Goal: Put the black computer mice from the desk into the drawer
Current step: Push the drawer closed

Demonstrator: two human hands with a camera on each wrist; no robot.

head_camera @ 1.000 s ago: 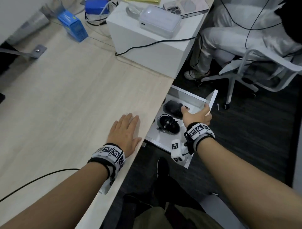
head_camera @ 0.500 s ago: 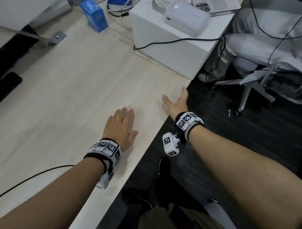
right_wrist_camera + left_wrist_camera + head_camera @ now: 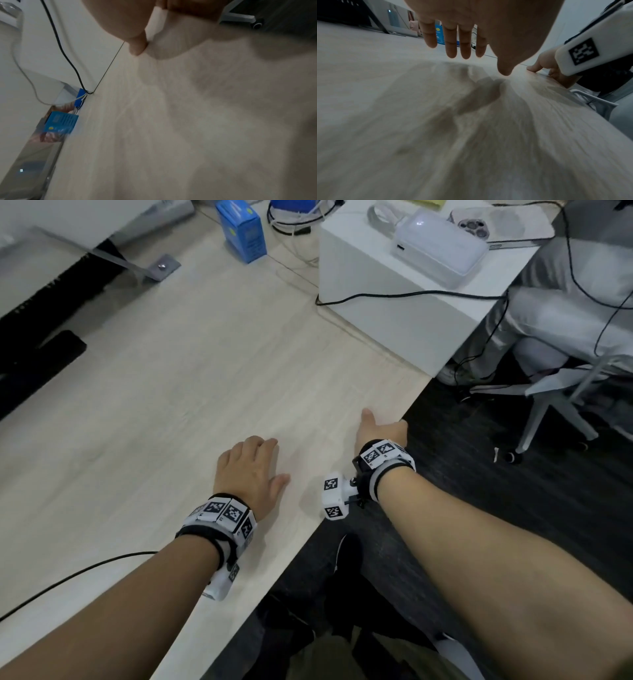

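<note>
Resting at the right edge of the bench [image 3: 164, 392], the right hand [image 3: 378, 428] has its thumb on the top; its fingers are hidden, so I cannot tell how they lie. No mouse or drawer is in view. The left hand [image 3: 248, 470] hovers just to its left, fingers straight and together, holding nothing. Farther off stand a white box [image 3: 394, 306] crossed by a black cable [image 3: 404, 293] and, to its left, a blue carton [image 3: 243, 229].
</note>
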